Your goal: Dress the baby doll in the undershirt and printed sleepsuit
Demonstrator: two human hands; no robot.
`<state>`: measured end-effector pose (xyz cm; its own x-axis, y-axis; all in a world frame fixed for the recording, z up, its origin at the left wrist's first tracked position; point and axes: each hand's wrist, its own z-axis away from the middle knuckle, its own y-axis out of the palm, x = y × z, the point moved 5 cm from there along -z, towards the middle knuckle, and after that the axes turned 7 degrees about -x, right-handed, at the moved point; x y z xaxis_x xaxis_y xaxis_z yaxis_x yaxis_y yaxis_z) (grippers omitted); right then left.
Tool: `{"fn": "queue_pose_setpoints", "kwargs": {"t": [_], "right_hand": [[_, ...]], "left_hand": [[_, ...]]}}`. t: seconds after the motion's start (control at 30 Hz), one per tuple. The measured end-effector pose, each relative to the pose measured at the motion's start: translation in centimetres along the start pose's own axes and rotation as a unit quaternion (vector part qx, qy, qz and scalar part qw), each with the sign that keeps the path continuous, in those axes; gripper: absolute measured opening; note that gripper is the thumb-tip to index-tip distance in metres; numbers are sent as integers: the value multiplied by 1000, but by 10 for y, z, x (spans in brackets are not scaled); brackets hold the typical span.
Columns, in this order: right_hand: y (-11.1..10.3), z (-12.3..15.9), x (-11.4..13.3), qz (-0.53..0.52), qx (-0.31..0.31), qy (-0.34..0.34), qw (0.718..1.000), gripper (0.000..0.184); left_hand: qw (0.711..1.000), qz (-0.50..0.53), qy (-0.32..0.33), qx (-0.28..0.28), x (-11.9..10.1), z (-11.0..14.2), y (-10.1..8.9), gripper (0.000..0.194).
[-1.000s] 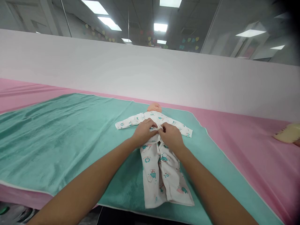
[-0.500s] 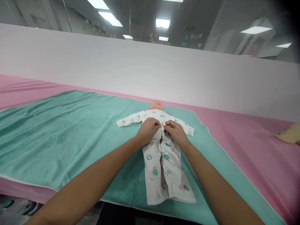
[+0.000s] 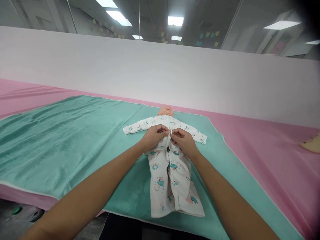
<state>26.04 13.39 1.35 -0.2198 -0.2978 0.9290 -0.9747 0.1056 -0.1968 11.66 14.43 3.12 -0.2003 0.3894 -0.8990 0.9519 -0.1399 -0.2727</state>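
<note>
A baby doll [image 3: 165, 110] lies on its back, its head pointing away from me and its arms spread. It wears a white printed pyjama top [image 3: 138, 126] and matching pyjama trousers [image 3: 160, 183], whose legs reach toward me. My left hand [image 3: 157, 136] pinches one front edge of the top at the doll's middle. Right beside it, my right hand [image 3: 183, 140] pinches the other front edge. The fingertips of both hands nearly meet at the front opening. Whatever fastener lies between them is too small to make out.
Under the doll a green blanket [image 3: 75, 143] covers much of the pink-covered table [image 3: 262, 146]. A white wall [image 3: 150, 70] runs along the back, with glass above it. A pale yellow object [image 3: 312, 144] is cut off at the right edge.
Both hands have come closer together, bringing the top's front edges toward each other. The trousers have shifted slightly left in view.
</note>
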Motion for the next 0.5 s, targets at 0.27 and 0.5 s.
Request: {"fn": "queue_pose_setpoints", "kwargs": {"t": [0.27,0.5], "right_hand": [[-1,0,-8,-5,9,-10,1000,14],[-3,1,-5,20,-15,-73,997,13]], "left_hand": [[1000,8,-2,-2,8,-3,5,20],[1000,-5,-1,-12,8,-1,7,21]]}}
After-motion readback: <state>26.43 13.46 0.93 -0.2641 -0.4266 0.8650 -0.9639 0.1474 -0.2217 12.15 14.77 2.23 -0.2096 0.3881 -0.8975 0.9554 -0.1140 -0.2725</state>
